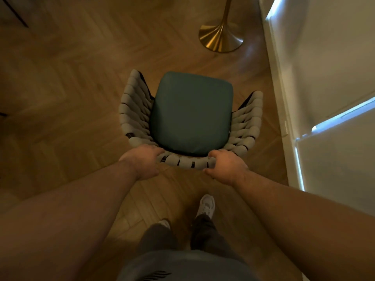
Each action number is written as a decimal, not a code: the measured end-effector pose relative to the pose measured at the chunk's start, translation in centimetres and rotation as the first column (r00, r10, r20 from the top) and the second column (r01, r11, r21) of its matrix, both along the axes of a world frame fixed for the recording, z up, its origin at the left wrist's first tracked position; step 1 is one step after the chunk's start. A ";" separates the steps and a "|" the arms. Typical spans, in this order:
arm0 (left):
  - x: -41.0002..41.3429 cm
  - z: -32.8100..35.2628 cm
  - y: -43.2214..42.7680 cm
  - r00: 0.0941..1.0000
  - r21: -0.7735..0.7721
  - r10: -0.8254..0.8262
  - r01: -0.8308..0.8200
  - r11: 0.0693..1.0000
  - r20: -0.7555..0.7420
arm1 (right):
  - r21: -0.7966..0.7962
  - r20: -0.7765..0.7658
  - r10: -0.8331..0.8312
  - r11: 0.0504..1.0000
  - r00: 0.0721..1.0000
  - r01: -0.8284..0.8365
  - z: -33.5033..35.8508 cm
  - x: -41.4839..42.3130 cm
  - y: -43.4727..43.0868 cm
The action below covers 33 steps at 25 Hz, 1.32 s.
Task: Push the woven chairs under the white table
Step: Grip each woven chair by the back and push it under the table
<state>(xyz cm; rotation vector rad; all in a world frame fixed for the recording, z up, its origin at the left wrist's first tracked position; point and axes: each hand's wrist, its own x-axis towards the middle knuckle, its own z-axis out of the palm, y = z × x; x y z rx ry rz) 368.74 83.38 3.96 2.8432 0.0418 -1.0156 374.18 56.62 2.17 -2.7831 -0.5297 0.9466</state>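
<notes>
"Woven chair (190,120) first: where do we have it?"

"Centre of the frame, right in front of us, standing on the herringbone wood floor (67,82). We look straight down onto its teal seat cushion (192,98), with the pale woven arms flaring out to the left and right of it."

"And our hands?"

"Both are on the woven back rail (187,162), the part of the chair nearest us. Our left hand (142,161) grips the rail's left corner, with the fingers curled over the top. Our right hand (227,167) grips the right corner the same way, fingers wrapped over the top and thumb tucked against the near side."

"What lies beyond the chair?"

"A brass trumpet-shaped base (221,37) stands on the floor at the upper right of centre, well apart from the front of the seat. Its stem runs out of the top of the frame, so we cannot tell what it carries."

"And to the right?"

"A white surface (334,67) fills the right edge, with bright strips of light on it. We cannot tell what it is. The chair's right arm is near it without touching."

"Below us?"

"Our dark trousers (203,232) and one white shoe (207,205) at lower centre, just behind the rail."
</notes>
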 end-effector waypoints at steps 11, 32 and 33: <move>4.7 -5.7 -0.8 0.967 -0.013 -0.090 0.090 0.996 -0.239 | -0.212 -0.207 0.258 0.930 0.944 -0.300 -5.3 4.8 0.7; 0.8 -7.8 -8.6 0.977 0.103 0.134 -0.118 0.988 -0.167 | -0.190 -0.286 0.626 0.705 0.726 -0.683 -8.5 6.8 -5.2; 0.1 -7.7 -9.7 0.973 0.089 0.156 -0.142 0.986 -0.169 | -0.200 -0.297 0.643 0.681 0.706 -0.705 -8.4 6.7 -6.0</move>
